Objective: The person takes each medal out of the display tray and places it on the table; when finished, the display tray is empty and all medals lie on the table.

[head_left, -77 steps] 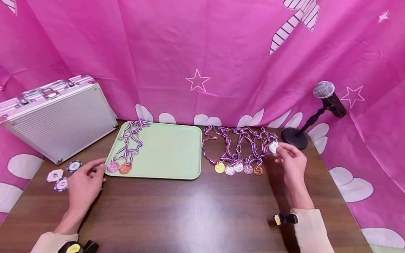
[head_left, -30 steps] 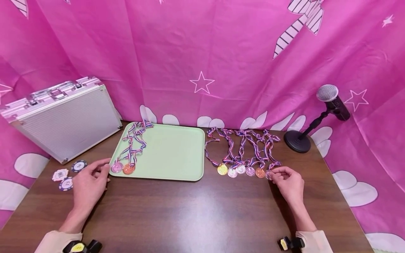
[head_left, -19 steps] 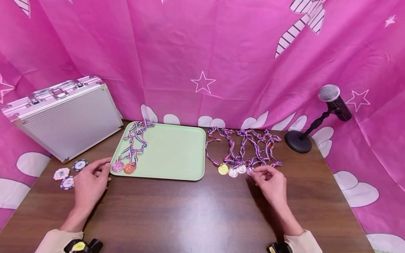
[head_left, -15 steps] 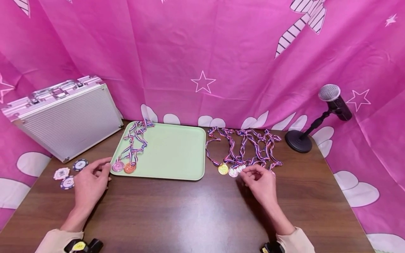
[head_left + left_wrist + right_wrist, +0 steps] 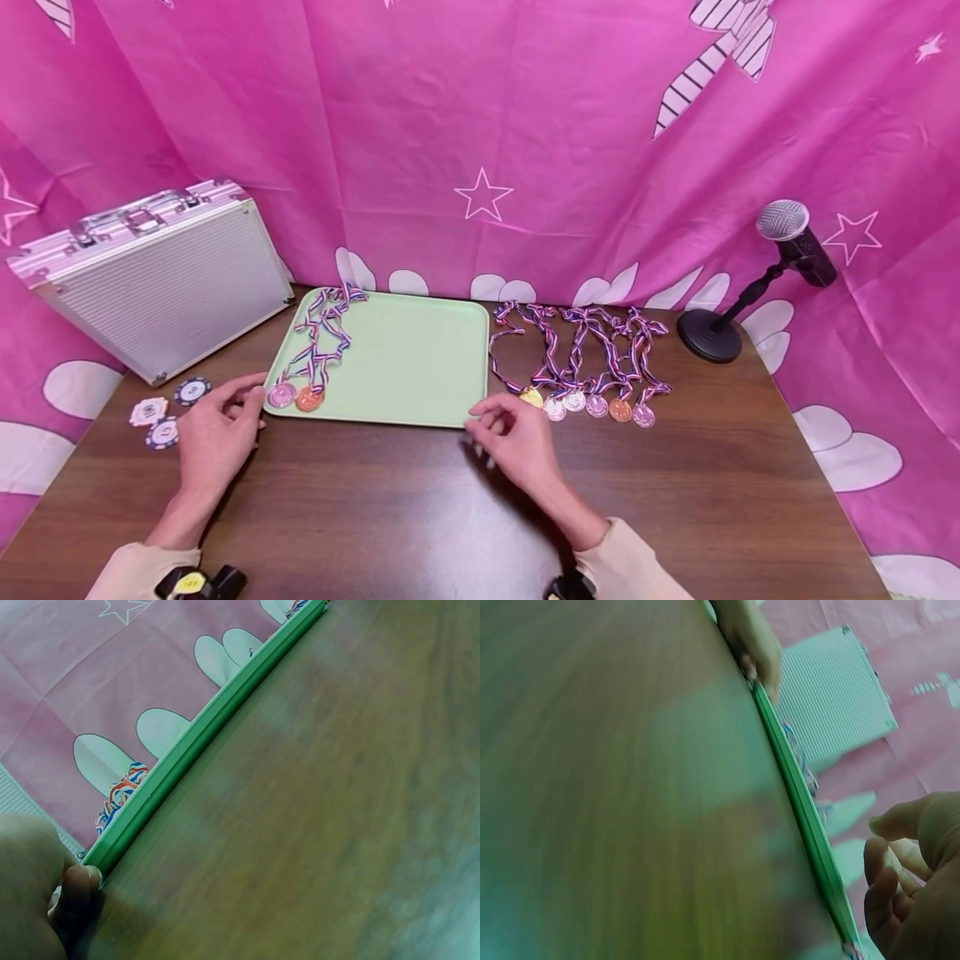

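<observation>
My left hand [image 5: 217, 429] pinches the front left corner of the pale green tray [image 5: 405, 358]; the left wrist view shows the thumb [image 5: 91, 876] against the tray's end. On the tray's left side lie a silver-pink medal [image 5: 282, 394] and a bronze medal [image 5: 310, 399] with striped ribbons. My right hand [image 5: 517, 437] hovers by the tray's front right corner, fingers loosely bent with nothing between them. Right of the tray, several medals lie in a row, from a gold medal [image 5: 532, 397], partly behind the right hand, to a silver-pink medal [image 5: 643, 415] at the end.
A silver case [image 5: 165, 283] stands at the back left, with several poker chips [image 5: 150, 411] in front of it. At the back right is a microphone [image 5: 795, 242] on a black stand. A pink curtain [image 5: 480, 125] hangs behind the wooden table [image 5: 390, 508].
The end medal, earlier held higher up near the microphone, now lies level with the row. My right hand has let go and swept left along the row. The left hand stays put.
</observation>
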Motion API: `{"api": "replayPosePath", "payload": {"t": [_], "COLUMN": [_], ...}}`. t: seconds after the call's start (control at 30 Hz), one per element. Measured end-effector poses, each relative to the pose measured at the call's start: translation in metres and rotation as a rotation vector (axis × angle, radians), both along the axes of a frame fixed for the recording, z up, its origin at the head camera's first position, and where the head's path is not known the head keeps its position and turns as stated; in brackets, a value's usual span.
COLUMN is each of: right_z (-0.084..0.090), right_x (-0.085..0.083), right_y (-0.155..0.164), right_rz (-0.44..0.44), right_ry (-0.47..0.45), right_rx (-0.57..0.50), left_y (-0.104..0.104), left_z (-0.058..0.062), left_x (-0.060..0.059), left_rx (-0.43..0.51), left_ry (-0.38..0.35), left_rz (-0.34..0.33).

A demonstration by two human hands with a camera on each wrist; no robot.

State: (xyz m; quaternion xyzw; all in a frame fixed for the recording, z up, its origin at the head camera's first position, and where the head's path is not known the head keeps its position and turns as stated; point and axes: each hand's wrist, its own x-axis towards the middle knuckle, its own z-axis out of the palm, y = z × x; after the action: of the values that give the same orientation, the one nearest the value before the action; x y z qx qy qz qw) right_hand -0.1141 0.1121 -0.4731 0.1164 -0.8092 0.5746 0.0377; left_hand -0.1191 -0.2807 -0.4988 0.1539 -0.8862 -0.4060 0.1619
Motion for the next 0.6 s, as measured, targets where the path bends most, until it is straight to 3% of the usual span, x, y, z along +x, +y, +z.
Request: {"api": "replayPosePath", "payload": {"t": [0.2, 0.6], "right_z": [0.002, 0.0], "right_x": [-0.005, -0.018], "right_y": [-0.041, -0.104], "right_rz": [0.019, 0.078], "right_ry": [0.101, 0.052], "right_rx": [0.077, 0.068], "left_y": [-0.002, -0.004], "left_z": [-0.001, -0.001], "left_x": [0.0, 0.001], "left_rx": [-0.01, 0.003], "left_ry": [0.017, 0.024], "left_rz": [-0.005, -0.011]}}
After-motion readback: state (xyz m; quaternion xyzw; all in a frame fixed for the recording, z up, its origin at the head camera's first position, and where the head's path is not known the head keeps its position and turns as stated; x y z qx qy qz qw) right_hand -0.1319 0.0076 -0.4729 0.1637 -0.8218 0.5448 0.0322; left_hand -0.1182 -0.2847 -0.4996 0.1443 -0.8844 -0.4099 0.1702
